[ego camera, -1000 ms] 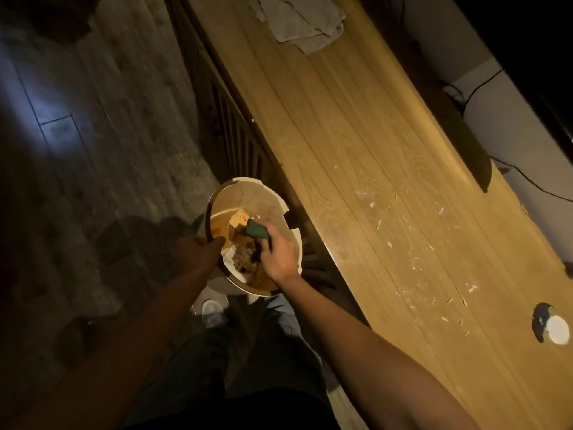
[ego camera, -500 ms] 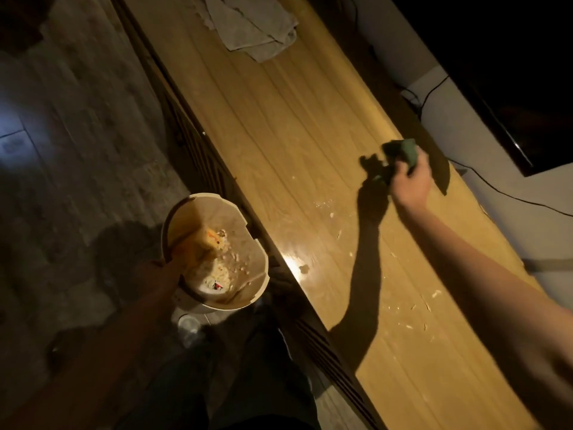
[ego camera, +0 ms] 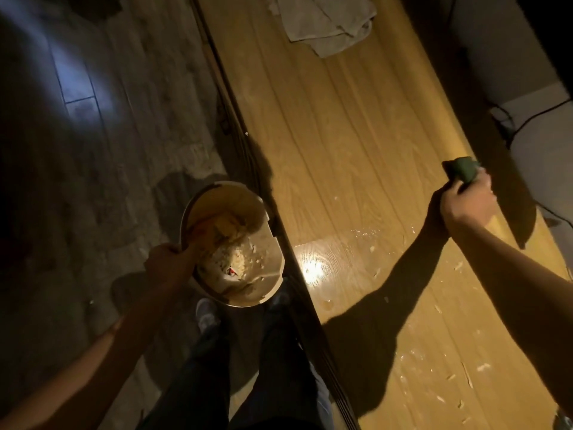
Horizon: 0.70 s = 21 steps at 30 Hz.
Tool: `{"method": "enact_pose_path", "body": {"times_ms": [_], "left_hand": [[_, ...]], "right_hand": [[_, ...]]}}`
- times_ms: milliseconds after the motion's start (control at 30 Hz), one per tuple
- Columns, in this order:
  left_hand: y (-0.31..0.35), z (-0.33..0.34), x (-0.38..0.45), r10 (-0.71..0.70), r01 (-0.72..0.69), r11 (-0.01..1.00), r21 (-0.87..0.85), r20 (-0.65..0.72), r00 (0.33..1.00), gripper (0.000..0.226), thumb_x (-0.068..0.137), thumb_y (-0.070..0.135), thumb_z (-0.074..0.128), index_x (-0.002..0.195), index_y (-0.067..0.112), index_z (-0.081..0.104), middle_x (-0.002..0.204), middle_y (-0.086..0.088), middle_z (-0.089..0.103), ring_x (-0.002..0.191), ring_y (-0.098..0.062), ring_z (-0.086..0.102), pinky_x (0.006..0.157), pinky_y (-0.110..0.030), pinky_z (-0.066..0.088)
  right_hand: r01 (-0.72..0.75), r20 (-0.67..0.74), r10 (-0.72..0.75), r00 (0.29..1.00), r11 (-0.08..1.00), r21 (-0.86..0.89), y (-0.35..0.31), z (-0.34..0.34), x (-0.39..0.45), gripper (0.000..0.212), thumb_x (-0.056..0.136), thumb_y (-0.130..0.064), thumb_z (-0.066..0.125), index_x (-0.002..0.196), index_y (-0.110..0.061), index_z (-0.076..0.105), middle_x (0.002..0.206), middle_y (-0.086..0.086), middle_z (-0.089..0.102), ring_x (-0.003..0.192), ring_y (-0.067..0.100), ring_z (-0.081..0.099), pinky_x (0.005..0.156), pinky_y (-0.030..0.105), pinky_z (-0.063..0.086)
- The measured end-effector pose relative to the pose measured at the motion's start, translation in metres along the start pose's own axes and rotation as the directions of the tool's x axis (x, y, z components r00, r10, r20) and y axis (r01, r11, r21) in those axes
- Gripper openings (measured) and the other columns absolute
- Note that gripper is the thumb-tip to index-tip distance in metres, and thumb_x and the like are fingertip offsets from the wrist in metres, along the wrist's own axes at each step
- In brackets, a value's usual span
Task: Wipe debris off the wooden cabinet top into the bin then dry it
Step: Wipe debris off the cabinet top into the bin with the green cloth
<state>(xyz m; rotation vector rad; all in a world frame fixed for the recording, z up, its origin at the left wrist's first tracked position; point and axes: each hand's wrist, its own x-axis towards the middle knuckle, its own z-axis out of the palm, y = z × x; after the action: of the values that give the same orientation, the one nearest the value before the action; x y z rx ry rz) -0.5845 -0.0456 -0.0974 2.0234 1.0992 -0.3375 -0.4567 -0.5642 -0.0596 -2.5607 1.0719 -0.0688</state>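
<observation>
Right hand [ego camera: 465,206] moved w/ sponge [ego camera: 463,172] to far edge, sponge partly hidden

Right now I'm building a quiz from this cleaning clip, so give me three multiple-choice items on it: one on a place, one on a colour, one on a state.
1. Where does the crumpled cloth lie?
A. on the far end of the cabinet top
B. inside the bin
C. on the floor

2. What colour is the sponge in the right hand?
A. yellow
B. dark green
C. white

3. How is the bin right now?
A. upside down on the floor
B. resting on the cabinet top
C. held at its rim by the left hand, beside the cabinet's front edge

Answers: 1 A, the cloth rests on the cabinet top well beyond both hands. 2 B, a dark green block sticks out of the fist. 3 C, the fingers wrap the rim, and the open bin shows scraps inside.
</observation>
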Motion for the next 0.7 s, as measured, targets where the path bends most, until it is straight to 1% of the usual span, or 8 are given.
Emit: {"method": "enact_pose_path", "body": {"times_ms": [100, 267, 333, 400, 500, 567, 633, 700], "left_hand": [[0.009, -0.003, 0.001, -0.005, 0.006, 0.999, -0.038, 0.014, 1.000, 0.052, 0.048, 0.064, 0.065, 0.058, 0.012, 0.062, 0.057, -0.010, 0.062, 0.058, -0.026, 0.062, 0.055, -0.033, 0.047], [0.019, -0.007, 0.003, 0.042, -0.041, 0.998, -0.057, 0.020, 0.999, 0.042, 0.055, 0.060, 0.066, 0.056, 0.019, 0.060, 0.053, 0.002, 0.057, 0.053, -0.010, 0.054, 0.047, -0.023, 0.031], [0.019, -0.008, 0.006, 0.048, -0.047, 0.997, -0.068, 0.012, 0.999, 0.037, 0.066, 0.047, 0.078, 0.057, 0.017, 0.060, 0.054, 0.001, 0.057, 0.055, -0.014, 0.057, 0.047, -0.024, 0.032], [0.018, -0.009, 0.010, 0.062, -0.062, 0.998, -0.030, 0.007, 0.998, 0.034, 0.074, 0.038, 0.080, 0.058, 0.016, 0.061, 0.056, -0.002, 0.059, 0.058, -0.019, 0.060, 0.050, -0.027, 0.036], [0.024, -0.012, 0.010, 0.060, -0.058, 0.996, -0.066, 0.039, 0.997, 0.032, 0.077, 0.031, 0.080, 0.059, 0.014, 0.060, 0.058, -0.005, 0.060, 0.058, -0.021, 0.060, 0.050, -0.026, 0.038], [0.026, -0.015, 0.008, 0.079, -0.076, 0.994, -0.079, 0.038, 0.996, 0.036, 0.078, 0.027, 0.081, 0.055, 0.012, 0.057, 0.055, -0.006, 0.057, 0.052, -0.017, 0.055, 0.048, -0.026, 0.036], [0.027, -0.020, 0.008, 0.067, -0.063, 0.995, -0.081, 0.053, 0.996, 0.036, 0.080, 0.025, 0.079, 0.055, 0.012, 0.058, 0.054, -0.005, 0.059, 0.053, -0.019, 0.058, 0.049, -0.025, 0.037], [0.027, -0.025, 0.009, 0.059, -0.054, 0.995, -0.081, 0.070, 0.996, 0.034, 0.083, 0.024, 0.077, 0.057, 0.011, 0.061, 0.053, -0.004, 0.061, 0.051, -0.014, 0.061, 0.046, -0.023, 0.037]], "right_hand": [[0.098, 0.012, -0.098, 0.995, 0.995, 0.010, -0.020, 0.009, -0.032, 0.049, 0.103, -0.029, 0.051, 0.150, -0.022, 0.040, 0.144, 0.011, 0.057, 0.128, 0.033, 0.057, 0.110, 0.047, 0.045], [0.290, 0.049, -0.292, 0.955, 0.956, 0.037, -0.067, 0.030, -0.107, 0.046, 0.101, -0.023, 0.053, 0.146, -0.021, 0.041, 0.140, 0.010, 0.059, 0.119, 0.029, 0.062, 0.099, 0.043, 0.052], [0.365, 0.053, -0.368, 0.928, 0.929, 0.054, -0.089, 0.043, -0.147, 0.047, 0.100, -0.020, 0.056, 0.145, -0.020, 0.045, 0.143, 0.008, 0.058, 0.111, 0.021, 0.063, 0.083, 0.024, 0.055], [0.428, 0.074, -0.434, 0.898, 0.900, 0.084, -0.113, 0.056, -0.197, 0.050, 0.096, -0.014, 0.061, 0.145, -0.019, 0.050, 0.146, 0.005, 0.056, 0.108, 0.015, 0.060, 0.078, 0.006, 0.041], [0.570, 0.216, -0.588, 0.779, 0.809, 0.145, -0.142, 0.077, -0.278, 0.048, 0.093, -0.015, 0.064, 0.140, -0.019, 0.054, 0.136, 0.005, 0.061, 0.102, 0.014, 0.061, 0.070, 0.013, 0.042], [0.535, 0.393, -0.569, 0.723, 0.820, 0.202, -0.154, 0.095, -0.324, 0.037, 0.101, -0.025, 0.057, 0.137, -0.019, 0.052, 0.116, 0.009, 0.069, 0.101, 0.026, 0.068, 0.070, 0.028, 0.049], [0.427, 0.565, -0.495, 0.660, 0.866, 0.260, -0.158, 0.107, -0.360, 0.041, 0.104, -0.026, 0.053, 0.143, -0.022, 0.046, 0.121, 0.009, 0.070, 0.111, 0.031, 0.067, 0.087, 0.038, 0.053], [0.383, 0.585, -0.507, 0.633, 0.862, 0.333, -0.160, 0.110, -0.377, 0.050, 0.102, -0.020, 0.055, 0.151, -0.023, 0.043, 0.139, 0.006, 0.063, 0.125, 0.028, 0.061, 0.107, 0.040, 0.047]]}}
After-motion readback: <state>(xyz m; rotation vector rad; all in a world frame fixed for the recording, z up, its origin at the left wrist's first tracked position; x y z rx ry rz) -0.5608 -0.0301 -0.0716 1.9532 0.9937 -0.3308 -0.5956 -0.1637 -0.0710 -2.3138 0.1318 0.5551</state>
